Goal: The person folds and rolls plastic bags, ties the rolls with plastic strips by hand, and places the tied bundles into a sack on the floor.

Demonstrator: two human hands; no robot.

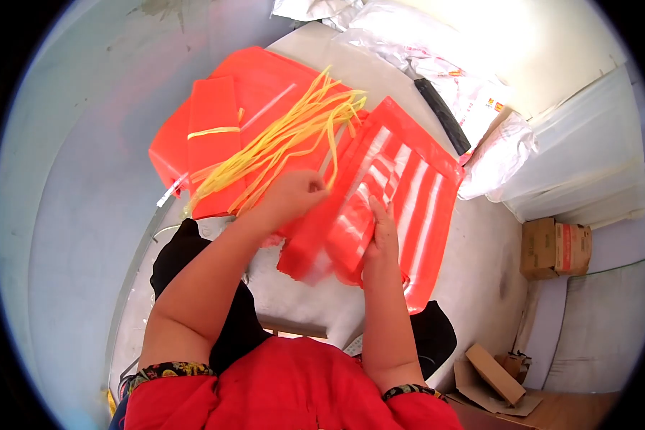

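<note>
Red plastic sheets with white stripes (423,201) lie on the table in front of me. My right hand (381,233) is on a folded red-and-white plastic piece (351,233), its fingers over the upper side. Just left of that piece, my left hand (299,193) is closed, fingers curled in; what it holds, if anything, is hidden. Beneath it the red plastic is smeared by motion. A bundle of yellow strips (287,140) spreads over larger red sheets (265,72) at the left. One yellow band circles a folded red piece (213,107).
A black roll (441,115) lies behind the striped sheets, beside white printed bags (459,93). Cardboard boxes (541,247) stand at the right, and opened cardboard (494,376) lies at the lower right. The table (473,244) has a rounded edge near my knees.
</note>
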